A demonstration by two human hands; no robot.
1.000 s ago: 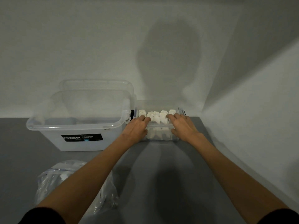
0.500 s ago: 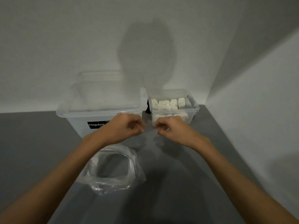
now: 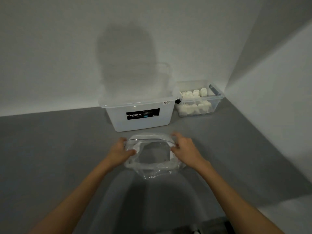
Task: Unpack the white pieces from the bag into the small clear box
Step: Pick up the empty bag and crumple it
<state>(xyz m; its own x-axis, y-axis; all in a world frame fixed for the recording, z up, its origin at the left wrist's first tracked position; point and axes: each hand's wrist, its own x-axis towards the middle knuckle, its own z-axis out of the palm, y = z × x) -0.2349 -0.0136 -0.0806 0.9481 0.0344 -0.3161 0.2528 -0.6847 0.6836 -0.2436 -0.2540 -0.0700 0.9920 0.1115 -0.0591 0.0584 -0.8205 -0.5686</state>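
A clear plastic bag (image 3: 152, 163) lies on the grey floor with its mouth wide open, and I see no white pieces inside it. My left hand (image 3: 120, 151) grips the left side of the bag's rim, thumb over the edge. My right hand (image 3: 183, 146) grips the right side of the rim. The small clear box (image 3: 215, 105) stands in the far right corner, holding several white pieces (image 3: 194, 108).
A large clear tub (image 3: 140, 114) with a black Megabox label stands just left of the small box and right behind the bag. White walls close the corner at the back and along the right. Grey floor lies to the left.
Both hands left the small box, drew back toward me and took hold of the bag's rim. My view stepped back and swung left.
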